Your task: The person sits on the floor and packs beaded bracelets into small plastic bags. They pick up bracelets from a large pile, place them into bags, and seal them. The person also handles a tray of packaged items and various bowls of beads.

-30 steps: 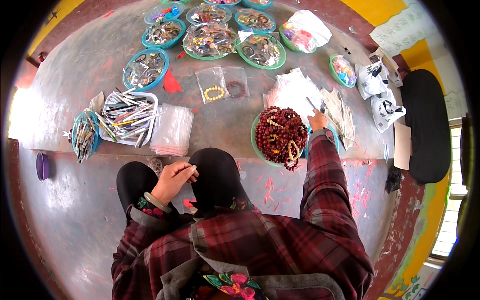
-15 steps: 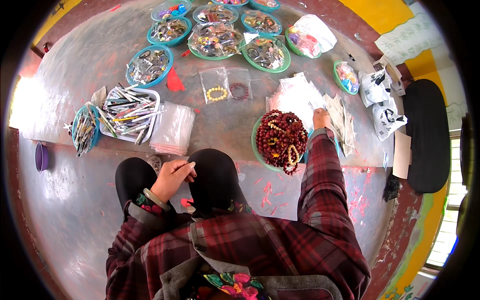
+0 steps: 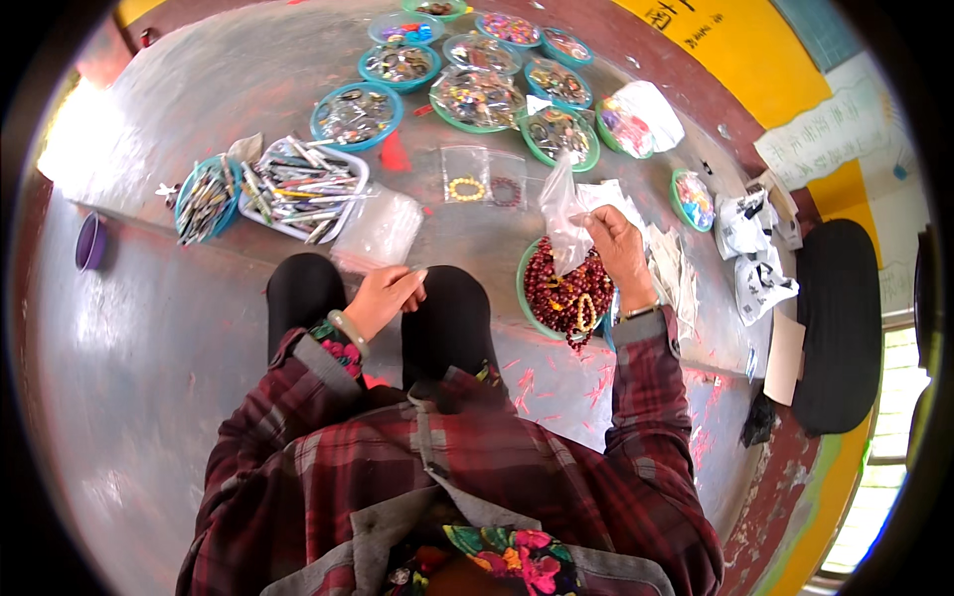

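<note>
My right hand pinches the edge of a clear plastic bag, which hangs over a green bowl heaped with dark red bead bracelets. A few yellowish beads show among the red ones. The bag covers part of the heap. Over my knees, my left hand is closed, its thumb and fingers together, with nothing visible in it. Farther off lie two flat clear bags, one with a yellow bead bracelet, the other with a dark red bead bracelet.
A stack of clear bags lies beside a white tray of pens and a blue basket of pens. Several bowls of packed trinkets stand at the back. Pale cloth gloves and white carrier bags are at right.
My right hand has lifted off the pile of white bags and come back toward the bowl with a clear bag. My left hand stays over my knees. The whole view has shifted slightly.
</note>
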